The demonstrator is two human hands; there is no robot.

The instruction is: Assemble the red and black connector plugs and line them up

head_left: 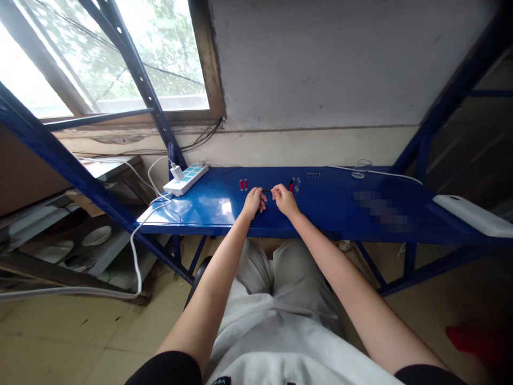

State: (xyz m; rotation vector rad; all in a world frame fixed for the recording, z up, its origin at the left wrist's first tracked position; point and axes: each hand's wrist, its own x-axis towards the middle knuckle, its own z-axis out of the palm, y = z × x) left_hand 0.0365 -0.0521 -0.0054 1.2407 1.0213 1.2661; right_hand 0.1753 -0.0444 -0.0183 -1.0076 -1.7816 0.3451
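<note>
A short, thin black stick (266, 191) spans the gap between my two hands above the blue table. The fingers of my left hand (254, 201) are closed around one end. At the other end, my right hand (284, 199) pinches it with curled fingers. Two small red tubes with pale ends (243, 185) lie just beyond my left hand. Beside my right hand is a red and black piece (290, 186), with small clear pieces (297, 184) close to it. Farther back, several tiny metal parts (313, 175) form a row.
On the blue table (200, 208), a white power strip (186, 179) with a plugged-in charger is at the left. A clear glass (361, 169) stands at the back right, and a white slab-like object (475, 215) lies at the right end. A white cable (136, 256) hangs off the left edge.
</note>
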